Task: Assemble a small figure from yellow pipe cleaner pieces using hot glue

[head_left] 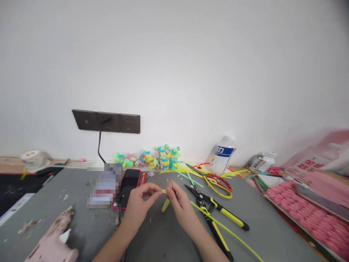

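Observation:
In the head view my left hand and my right hand meet over the grey mat. Both are closed, thumb against fingers. Between the fingertips runs a short piece of yellow-green pipe cleaner. A loop of the same yellow-green stem hangs just below the fingers. From behind my right hand a long yellow-green strand stretches to the lower right; whether it joins the held piece cannot be seen. Black-and-yellow pliers lie open right of my right hand. Beyond them are red-and-yellow-handled scissors.
Small colourful figures stand along the wall. A phone with a pink edge lies left of my hands, a pink glue gun nearer me. A clear bottle stands behind the scissors; a pink woven piece fills the right.

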The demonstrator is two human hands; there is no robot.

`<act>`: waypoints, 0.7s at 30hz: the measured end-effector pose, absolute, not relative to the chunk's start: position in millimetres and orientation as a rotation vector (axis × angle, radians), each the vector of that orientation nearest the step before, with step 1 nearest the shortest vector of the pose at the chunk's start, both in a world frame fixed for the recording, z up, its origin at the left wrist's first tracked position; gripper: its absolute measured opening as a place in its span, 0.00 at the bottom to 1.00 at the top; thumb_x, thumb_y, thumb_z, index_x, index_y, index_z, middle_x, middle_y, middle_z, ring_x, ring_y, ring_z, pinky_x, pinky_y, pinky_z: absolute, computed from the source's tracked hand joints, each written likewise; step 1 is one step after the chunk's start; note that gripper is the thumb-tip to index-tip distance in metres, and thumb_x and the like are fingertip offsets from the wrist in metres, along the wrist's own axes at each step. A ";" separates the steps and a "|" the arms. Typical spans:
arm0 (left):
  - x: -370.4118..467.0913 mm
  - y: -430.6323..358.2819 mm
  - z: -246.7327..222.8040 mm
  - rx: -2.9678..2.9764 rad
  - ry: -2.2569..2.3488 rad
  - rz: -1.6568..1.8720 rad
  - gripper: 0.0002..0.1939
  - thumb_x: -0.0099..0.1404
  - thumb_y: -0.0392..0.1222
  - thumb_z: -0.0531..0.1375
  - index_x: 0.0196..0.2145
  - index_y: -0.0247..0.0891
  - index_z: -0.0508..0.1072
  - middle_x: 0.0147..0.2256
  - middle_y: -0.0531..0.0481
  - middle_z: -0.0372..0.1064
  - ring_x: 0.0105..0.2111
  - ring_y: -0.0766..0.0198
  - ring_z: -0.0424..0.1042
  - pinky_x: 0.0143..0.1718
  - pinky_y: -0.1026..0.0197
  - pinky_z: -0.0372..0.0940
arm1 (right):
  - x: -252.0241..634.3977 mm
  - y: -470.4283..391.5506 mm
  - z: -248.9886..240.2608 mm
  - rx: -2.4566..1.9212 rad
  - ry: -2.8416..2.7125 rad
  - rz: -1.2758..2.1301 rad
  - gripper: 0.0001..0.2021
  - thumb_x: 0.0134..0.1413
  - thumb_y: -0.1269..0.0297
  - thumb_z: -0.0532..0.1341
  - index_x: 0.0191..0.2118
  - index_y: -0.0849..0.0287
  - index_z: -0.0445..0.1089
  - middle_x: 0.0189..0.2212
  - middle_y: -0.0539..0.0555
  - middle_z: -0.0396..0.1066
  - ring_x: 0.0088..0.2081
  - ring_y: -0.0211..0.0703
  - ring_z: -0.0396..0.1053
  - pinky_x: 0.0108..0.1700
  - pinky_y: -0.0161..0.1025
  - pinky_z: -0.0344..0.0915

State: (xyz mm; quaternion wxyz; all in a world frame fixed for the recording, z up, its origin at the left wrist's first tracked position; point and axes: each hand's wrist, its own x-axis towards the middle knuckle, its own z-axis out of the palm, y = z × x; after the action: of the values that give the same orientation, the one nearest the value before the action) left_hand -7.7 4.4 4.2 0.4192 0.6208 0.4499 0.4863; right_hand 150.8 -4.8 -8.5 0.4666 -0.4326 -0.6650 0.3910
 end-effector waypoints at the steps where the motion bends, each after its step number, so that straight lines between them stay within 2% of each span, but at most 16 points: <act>1: -7.7 4.4 4.0 1.516 1.108 1.229 0.05 0.56 0.41 0.63 0.26 0.38 0.77 0.26 0.51 0.76 0.28 0.62 0.74 0.32 0.64 0.68 | 150.4 -4.3 -10.1 -1.041 -1.595 0.985 0.17 0.66 0.52 0.48 0.29 0.57 0.56 0.25 0.46 0.52 0.27 0.37 0.52 0.30 0.35 0.50; 7: -6.1 1.9 4.0 1.309 0.966 1.295 0.03 0.53 0.39 0.66 0.25 0.38 0.76 0.26 0.51 0.77 0.28 0.64 0.74 0.33 0.65 0.69 | 147.8 -2.1 -8.3 -0.809 -1.367 1.348 0.21 0.61 0.45 0.54 0.27 0.58 0.56 0.22 0.44 0.50 0.23 0.33 0.46 0.25 0.33 0.44; 12: -5.4 0.5 4.4 1.256 0.956 1.314 0.05 0.51 0.40 0.67 0.24 0.37 0.76 0.25 0.52 0.76 0.27 0.65 0.73 0.31 0.67 0.68 | 147.3 -5.3 3.7 -0.713 -1.255 1.503 0.22 0.58 0.45 0.57 0.26 0.58 0.54 0.23 0.44 0.51 0.22 0.32 0.45 0.25 0.32 0.44; 16: -7.3 4.3 2.8 1.347 1.037 1.222 0.07 0.54 0.43 0.65 0.27 0.37 0.76 0.27 0.50 0.77 0.29 0.62 0.74 0.31 0.65 0.67 | 152.0 -5.4 3.5 -0.898 -1.456 1.218 0.21 0.60 0.47 0.55 0.26 0.58 0.55 0.22 0.45 0.52 0.23 0.34 0.49 0.26 0.33 0.48; 21: -10.3 7.2 3.2 1.641 1.182 1.118 0.08 0.58 0.44 0.61 0.27 0.38 0.76 0.28 0.49 0.76 0.31 0.60 0.74 0.35 0.62 0.67 | 154.8 -4.8 -1.9 -1.169 -1.728 0.730 0.15 0.63 0.59 0.53 0.25 0.58 0.55 0.22 0.46 0.54 0.25 0.36 0.52 0.28 0.33 0.50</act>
State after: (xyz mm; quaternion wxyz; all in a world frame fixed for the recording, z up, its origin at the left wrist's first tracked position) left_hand -10.3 7.2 3.2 0.4035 0.6498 0.4680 0.4426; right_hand 154.8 -4.8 -1.9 0.4490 -0.4727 -0.6985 0.2951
